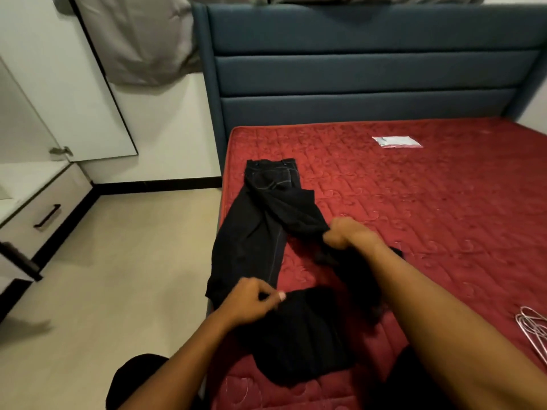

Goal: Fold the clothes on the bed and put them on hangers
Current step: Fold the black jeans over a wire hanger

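Observation:
A pair of black trousers (pixel 260 226) lies along the left edge of the red mattress (pixel 429 202), waistband toward the headboard. One leg lies flat; the other is bunched and lifted near me. My left hand (pixel 251 303) pinches black cloth at the lower end of the flat leg. My right hand (pixel 346 233) grips a fold of the other leg and holds it above the mattress. Metal hangers (pixel 532 327) lie at the mattress's right edge, partly cut off by the frame.
A blue padded headboard (pixel 370 69) stands behind the mattress. A small white plastic packet (pixel 396 142) lies on its far part. To the left are beige floor (pixel 103 276), a white drawer unit (pixel 44 214) and a grey curtain (pixel 133 39).

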### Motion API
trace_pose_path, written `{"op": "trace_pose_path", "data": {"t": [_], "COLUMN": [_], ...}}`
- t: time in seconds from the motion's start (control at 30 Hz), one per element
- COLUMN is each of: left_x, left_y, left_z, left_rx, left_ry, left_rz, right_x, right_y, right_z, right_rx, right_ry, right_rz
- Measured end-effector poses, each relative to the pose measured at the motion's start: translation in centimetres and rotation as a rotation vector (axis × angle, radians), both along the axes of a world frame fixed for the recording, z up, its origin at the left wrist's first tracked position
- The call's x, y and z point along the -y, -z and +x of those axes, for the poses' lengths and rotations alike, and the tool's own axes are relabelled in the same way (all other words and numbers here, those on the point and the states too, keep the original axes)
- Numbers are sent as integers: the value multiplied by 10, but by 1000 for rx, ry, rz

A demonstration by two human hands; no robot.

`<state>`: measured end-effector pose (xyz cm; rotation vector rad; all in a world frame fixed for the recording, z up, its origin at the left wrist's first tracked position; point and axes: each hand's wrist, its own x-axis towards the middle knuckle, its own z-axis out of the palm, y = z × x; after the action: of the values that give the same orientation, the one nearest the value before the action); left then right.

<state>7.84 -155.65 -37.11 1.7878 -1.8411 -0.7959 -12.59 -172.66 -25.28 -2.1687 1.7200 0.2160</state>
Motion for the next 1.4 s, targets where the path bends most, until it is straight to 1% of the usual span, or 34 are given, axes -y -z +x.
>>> {"op": "trace_pose_path", "data": {"t": [0.1, 0.13, 0.17, 0.2, 0.23, 0.27, 0.3, 0.33, 0.37, 0.4, 0.43, 0.47, 0.53, 0.57, 0.6, 0.63, 0.67, 0.73, 0.77, 0.83, 0.87, 0.9, 0.93, 0.97, 1.03, 1.1, 1.13, 1.2, 1.27, 1.33, 1.4], "left_x": [3, 5, 6, 6, 4, -1, -4, -7, -9, -13, -16, -18, -23, -25, -26, -25, -22, -17, -13, -8, -6, -4, 4, 13, 44, 80, 97, 138, 179, 223, 262], "left_y": [-35, -45, -53, -60, -66, -67, -63, -52, -41, -32, -23, -15, -7, -7, -5, -5, -1, 1, -1, -10, -17, -25, -28, -29, -29, -27, -26, -21, -11, -4, 0], "left_z": [12, 17, 24, 29, 34, 39, 44, 52, 60, 66, 70, 72, 63, 57, 52, 51, 51, 53, 52, 55, 60, 67, 76, 85, 99, 104, 105, 108, 116, 127, 135], "left_rx": [-641, -819, -972, -1134, -1251, -1238, -1070, -784, -440, -223, -111, -82, -145, -135, -79, -21, -18, -149, -256, -476, -559, -606, -600, -572, -495, -485, -473, -387, -322, -335, -373], "left_ry": [-442, -543, -590, -607, -624, -666, -737, -817, -874, -878, -859, -831, -819, -818, -819, -831, -858, -836, -790, -671, -627, -592, -572, -574, -664, -764, -796, -811, -800, -810, -817], "left_rz": [9, 39, 70, 101, 127, 136, 137, 130, 114, 103, 137, 196, 255, 247, 220, 182, 148, 149, 184, 338, 456, 552, 606, 612, 484, 325, 281, 228, 200, 166, 146], "right_x": [-8, -15, -25, -35, -47, -57, -64, -66, -65, -60, -58, -58, -64, -68, -70, -69, -70, -71, -70, -68, -66, -61, -50, -40, -8, 26, 42, 79, 112, 148, 182], "right_y": [-26, -28, -28, -24, -17, -8, 2, 16, 31, 46, 60, 72, 95, 106, 117, 126, 130, 128, 121, 104, 98, 97, 100, 103, 113, 118, 122, 133, 141, 156, 172], "right_z": [50, 67, 84, 99, 112, 120, 122, 118, 110, 97, 81, 64, 36, 27, 21, 17, 16, 16, 14, 10, 7, 4, 2, 2, 10, 27, 36, 56, 73, 93, 109], "right_rx": [481, 624, 706, 740, 725, 682, 617, 578, 549, 512, 453, 363, 162, 97, 61, 81, 146, 221, 205, 144, 143, 175, 254, 381, 680, 932, 1054, 1251, 1355, 1354, 1293], "right_ry": [14, 19, 5, -32, -79, -133, -175, -194, -168, -100, -13, 51, 78, 53, 23, 9, 13, -23, -80, -160, -154, -129, -62, 50, 293, 472, 546, 630, 652, 663, 676], "right_rz": [50, 56, 75, 126, 195, 252, 271, 240, 152, 49, -34, -84, -40, -6, 26, 48, 101, 249, 343, 579, 690, 738, 732, 701, 634, 586, 553, 481, 422, 366, 266]}}
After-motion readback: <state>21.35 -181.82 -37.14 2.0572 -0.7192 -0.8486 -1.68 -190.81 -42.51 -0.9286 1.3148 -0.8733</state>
